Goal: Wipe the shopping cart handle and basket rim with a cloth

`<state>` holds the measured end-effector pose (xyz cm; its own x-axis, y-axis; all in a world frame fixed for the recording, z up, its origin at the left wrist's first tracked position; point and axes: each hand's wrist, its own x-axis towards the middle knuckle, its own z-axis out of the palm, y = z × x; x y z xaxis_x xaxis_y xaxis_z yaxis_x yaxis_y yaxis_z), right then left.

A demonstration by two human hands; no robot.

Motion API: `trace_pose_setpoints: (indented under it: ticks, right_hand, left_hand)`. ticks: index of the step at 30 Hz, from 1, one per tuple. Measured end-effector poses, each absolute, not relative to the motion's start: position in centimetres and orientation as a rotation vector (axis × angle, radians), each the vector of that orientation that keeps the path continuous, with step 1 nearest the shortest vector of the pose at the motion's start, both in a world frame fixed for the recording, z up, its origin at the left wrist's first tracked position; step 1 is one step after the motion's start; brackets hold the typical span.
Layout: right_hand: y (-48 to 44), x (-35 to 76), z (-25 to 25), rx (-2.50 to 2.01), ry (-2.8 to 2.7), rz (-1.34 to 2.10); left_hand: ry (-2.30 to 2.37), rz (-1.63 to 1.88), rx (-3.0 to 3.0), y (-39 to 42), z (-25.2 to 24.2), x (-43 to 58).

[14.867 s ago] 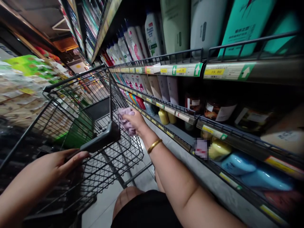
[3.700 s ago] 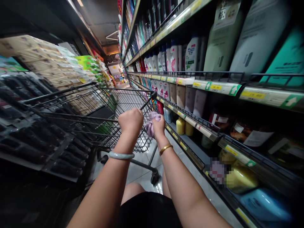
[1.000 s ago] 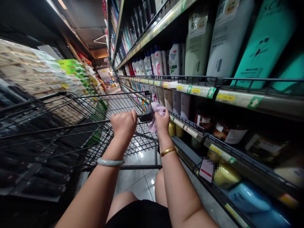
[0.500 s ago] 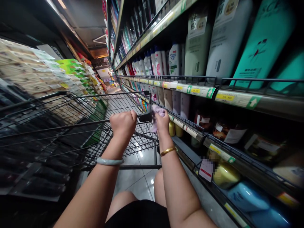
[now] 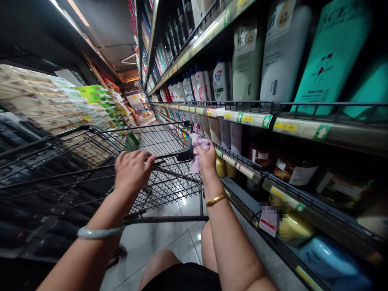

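Observation:
In the head view a black wire shopping cart (image 5: 163, 184) stands in front of me, its handle (image 5: 165, 155) running across the middle. My left hand (image 5: 133, 167) lies over this handle with its fingers curled around the bar, a pale bangle at the wrist. By the handle's right end, my right hand (image 5: 208, 158) is closed on a crumpled light purple cloth (image 5: 197, 145). The cloth is close against the black end piece (image 5: 185, 150) of the handle; part of it is hidden by my fingers. A gold bangle circles my right wrist.
Shelves on the right carry a green-grey bottle (image 5: 247, 68), a turquoise bottle (image 5: 329, 60) and several other bottles. Jars (image 5: 295, 169) sit lower down. Stacked packages (image 5: 39, 101) line the left. The tiled floor (image 5: 178, 242) shows below the cart.
My left hand has slid left along the cart handle and its grip looks looser. My right hand stays with the cloth at the handle's right end. The view has shifted slightly.

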<state>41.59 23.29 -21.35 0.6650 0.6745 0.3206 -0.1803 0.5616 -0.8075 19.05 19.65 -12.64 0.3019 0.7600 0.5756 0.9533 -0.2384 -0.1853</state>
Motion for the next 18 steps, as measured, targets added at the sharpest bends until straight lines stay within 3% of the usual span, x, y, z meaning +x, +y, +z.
trace_pose_setpoints:
  ticks: [4, 10, 15, 18]
  right_hand:
    - [22.8, 41.3, -19.9, -0.922, -0.784, 0.372]
    - [23.7, 41.3, -21.6, -1.08, -0.669, 0.657]
    - [20.7, 40.3, -17.7, -0.757, -0.842, 0.32]
    - [19.4, 39.1, -17.2, -0.868, -0.925, 0.05]
  left_hand:
    - [-1.576, -0.504, -1.944, 20.1, -11.9, 12.0]
    - [-1.693, -0.528, -1.906, 20.9, -11.3, 6.8]
    - [-1.726, -0.423, -1.907, 21.5, -11.0, 7.4]
    - [-1.719, -0.396, -1.867, 21.3, -11.1, 9.0]
